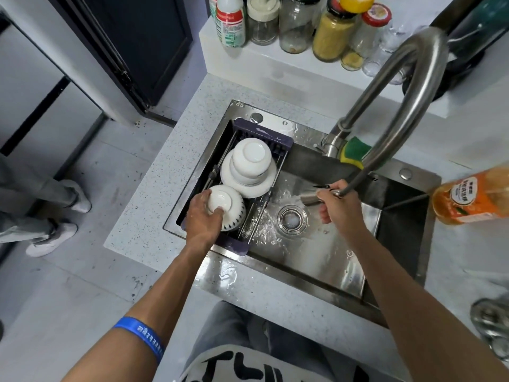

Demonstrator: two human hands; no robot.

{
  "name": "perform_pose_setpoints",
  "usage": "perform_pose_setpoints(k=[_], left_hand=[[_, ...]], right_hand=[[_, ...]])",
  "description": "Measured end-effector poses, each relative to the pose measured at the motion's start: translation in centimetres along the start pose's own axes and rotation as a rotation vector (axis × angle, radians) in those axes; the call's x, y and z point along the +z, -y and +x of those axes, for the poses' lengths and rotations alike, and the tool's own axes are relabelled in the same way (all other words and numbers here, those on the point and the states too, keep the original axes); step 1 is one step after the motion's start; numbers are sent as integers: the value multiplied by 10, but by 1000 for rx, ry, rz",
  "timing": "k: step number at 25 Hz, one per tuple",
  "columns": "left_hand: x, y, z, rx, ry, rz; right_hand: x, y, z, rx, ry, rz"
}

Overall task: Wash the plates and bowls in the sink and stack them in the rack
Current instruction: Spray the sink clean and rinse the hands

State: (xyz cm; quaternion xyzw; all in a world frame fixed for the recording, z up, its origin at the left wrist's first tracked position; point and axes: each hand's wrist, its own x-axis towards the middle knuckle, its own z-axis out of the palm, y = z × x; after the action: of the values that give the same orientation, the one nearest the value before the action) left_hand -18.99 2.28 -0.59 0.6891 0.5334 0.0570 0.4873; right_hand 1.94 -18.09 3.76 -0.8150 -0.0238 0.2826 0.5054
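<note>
**Last bowl going into the rack**

The kitchen counter [154, 205] was pale speckled stone, with a steel sink [330, 260] set into it and a shelf of jars [294, 23] behind. Across the left part of the sink sat the rack [264, 136] — a wire frame with dark end pieces. In it I could see a stack of white bowls [250, 158] turned upside down on a white plate [256, 186], all apparently washed.

My left hand [202, 216] gripped one more bowl [227, 206], fingers and thumb curled round its foot, holding it upside down at the near end of the rack, just beside the stack. Whether it already rested on the wires I could not tell.

My right hand [337, 205] was closed round the pull-out spray head [309, 198] of the tap [413, 86], aimed into the basin — water was splashing near the drain [292, 218].

As I judged it, the task was almost done: the basin floor showed no dishes, only water and foam. What seemed left was to settle this bowl, let go and put the sprayer back. A sponge [355, 151] lay by the tap base and an orange bottle [473, 197] stood at the right edge.
</note>
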Motion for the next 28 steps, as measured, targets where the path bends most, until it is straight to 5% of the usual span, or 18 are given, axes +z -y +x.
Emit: perform_pose_setpoints(k=[12,28], left_hand=[[24,-23,-28,473,58,523],[37,-30,-44,534,215,468]], right_hand=[[-9,-8,4,-21,-33,-198],[-10,-10,-10,-53,-23,-286]])
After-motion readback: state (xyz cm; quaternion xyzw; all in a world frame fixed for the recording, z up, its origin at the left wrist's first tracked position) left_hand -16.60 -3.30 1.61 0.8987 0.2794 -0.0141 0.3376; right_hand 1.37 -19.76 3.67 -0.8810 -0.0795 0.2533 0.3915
